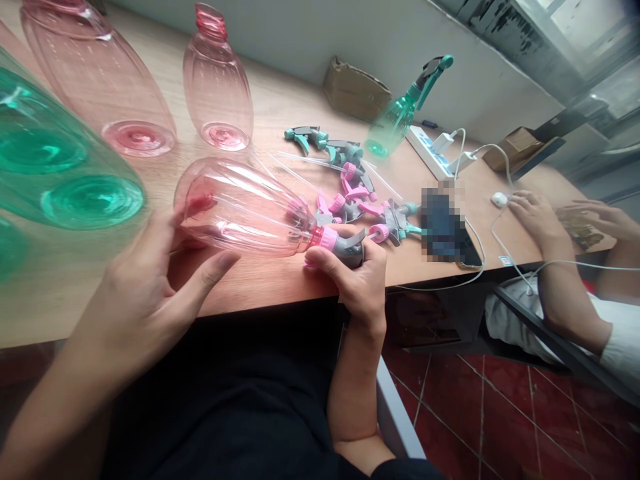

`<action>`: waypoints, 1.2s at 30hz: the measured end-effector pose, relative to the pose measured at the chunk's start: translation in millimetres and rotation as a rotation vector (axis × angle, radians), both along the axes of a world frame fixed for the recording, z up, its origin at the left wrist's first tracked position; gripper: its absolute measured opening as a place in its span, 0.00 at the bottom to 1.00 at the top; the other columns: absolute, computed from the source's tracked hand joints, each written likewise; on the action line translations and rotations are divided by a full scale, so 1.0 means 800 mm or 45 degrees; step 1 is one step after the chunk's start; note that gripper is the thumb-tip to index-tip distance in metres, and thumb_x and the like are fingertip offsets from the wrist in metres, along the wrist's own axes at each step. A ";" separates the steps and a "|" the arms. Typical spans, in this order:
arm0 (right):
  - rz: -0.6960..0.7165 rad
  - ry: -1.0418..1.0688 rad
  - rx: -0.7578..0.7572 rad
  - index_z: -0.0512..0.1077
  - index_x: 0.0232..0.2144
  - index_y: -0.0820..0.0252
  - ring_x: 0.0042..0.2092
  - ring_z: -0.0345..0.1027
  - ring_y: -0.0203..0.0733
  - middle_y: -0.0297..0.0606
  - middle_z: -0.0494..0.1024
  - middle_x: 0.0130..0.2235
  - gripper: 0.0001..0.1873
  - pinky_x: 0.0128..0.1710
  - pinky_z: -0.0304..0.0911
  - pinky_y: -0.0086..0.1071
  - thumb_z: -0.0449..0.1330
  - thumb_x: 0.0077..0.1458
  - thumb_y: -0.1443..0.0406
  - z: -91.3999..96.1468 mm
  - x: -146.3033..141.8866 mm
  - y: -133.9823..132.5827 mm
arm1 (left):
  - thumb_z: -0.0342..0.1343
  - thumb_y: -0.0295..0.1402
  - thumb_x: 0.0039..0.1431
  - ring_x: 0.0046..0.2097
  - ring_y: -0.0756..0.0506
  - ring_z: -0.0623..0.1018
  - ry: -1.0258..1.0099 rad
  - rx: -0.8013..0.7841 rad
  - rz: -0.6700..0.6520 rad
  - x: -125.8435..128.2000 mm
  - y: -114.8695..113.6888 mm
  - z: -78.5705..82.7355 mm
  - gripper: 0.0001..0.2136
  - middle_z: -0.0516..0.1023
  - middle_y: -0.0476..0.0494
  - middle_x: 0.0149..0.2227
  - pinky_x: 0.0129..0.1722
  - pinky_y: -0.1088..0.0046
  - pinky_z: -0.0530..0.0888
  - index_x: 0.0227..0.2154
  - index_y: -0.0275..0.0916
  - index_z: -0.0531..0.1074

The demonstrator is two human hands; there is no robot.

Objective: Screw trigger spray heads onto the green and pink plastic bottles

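A clear pink spray bottle lies on its side in the air over the table's front edge, its neck pointing right. My left hand cups the bottle's base, thumb apart and the other fingers partly hidden behind it. Around the grey trigger head and pink collar at the neck, my right hand is closed. The collar sits on the bottle's neck; how tightly, I cannot tell. Just beyond lies a pile of loose trigger heads, pink-grey and teal-grey, with thin clear tubes.
Open pink bottles and green bottles stand at the left. An upright green spray bottle is near a cardboard box. A power strip, cables and a phone lie at right, near another person's hands.
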State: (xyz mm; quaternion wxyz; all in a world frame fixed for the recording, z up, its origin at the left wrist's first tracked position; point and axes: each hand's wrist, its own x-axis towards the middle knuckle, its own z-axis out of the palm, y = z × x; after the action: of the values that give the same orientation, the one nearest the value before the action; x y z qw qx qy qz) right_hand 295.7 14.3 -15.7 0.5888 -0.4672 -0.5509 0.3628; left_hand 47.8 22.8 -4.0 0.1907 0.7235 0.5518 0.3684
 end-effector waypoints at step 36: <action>-0.019 -0.014 -0.028 0.80 0.43 0.57 0.32 0.80 0.41 0.32 0.84 0.32 0.19 0.36 0.79 0.34 0.77 0.54 0.55 0.000 0.000 -0.001 | 0.57 0.54 0.65 0.65 0.34 0.76 -0.037 0.026 -0.003 0.001 0.001 0.000 0.31 0.76 0.43 0.64 0.69 0.58 0.70 0.68 0.48 0.66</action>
State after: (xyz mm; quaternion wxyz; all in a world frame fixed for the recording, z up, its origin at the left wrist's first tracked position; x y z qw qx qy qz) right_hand 295.7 13.5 -15.9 0.5834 -0.4795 -0.5466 0.3619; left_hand 48.9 23.3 -3.7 0.1918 0.7206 0.5444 0.3841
